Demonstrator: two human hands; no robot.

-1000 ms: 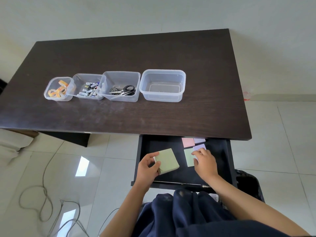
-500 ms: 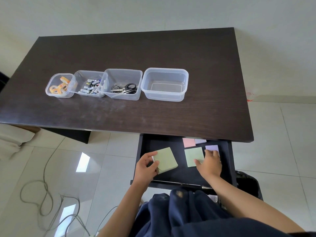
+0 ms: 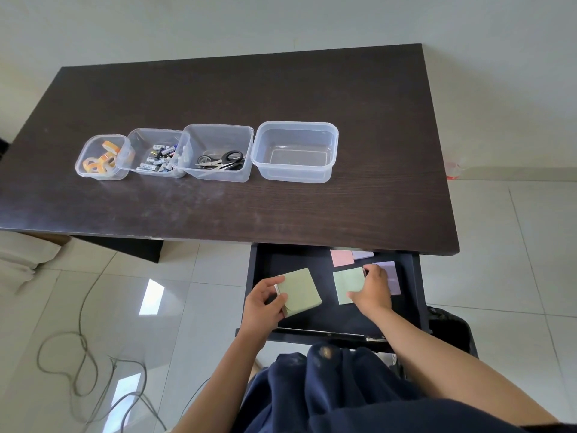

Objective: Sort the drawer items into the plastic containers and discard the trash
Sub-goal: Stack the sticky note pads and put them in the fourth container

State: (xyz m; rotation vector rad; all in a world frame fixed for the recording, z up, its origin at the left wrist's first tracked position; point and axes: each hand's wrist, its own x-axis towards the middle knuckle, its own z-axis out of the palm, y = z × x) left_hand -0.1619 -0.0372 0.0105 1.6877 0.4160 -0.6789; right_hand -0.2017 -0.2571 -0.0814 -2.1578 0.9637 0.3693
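Observation:
The dark drawer (image 3: 262,273) stands open under the desk's front edge. My left hand (image 3: 260,304) grips a green sticky-note pad (image 3: 301,290) at its left edge, tilted above the drawer floor. My right hand (image 3: 373,292) pinches the left edge of a purple sticky-note pad (image 3: 390,276), with the thumb on a flat green note (image 3: 346,284) beside it. A pink note (image 3: 342,257) and a pale purple note (image 3: 362,254) lie at the drawer's back. On the desk, the rightmost clear container (image 3: 295,128) is empty.
Three more clear containers sit in a row on the dark desk (image 3: 281,89): tape rolls (image 3: 100,157), batteries (image 3: 154,159), scissors (image 3: 223,160). A black-lined bin (image 3: 449,329) stands right of the drawer. Cables (image 3: 78,354) lie on the tiled floor at left.
My right hand slid from the flat green note rightward onto the purple pad and now pinches its edge. My left hand keeps holding the green pad, almost still.

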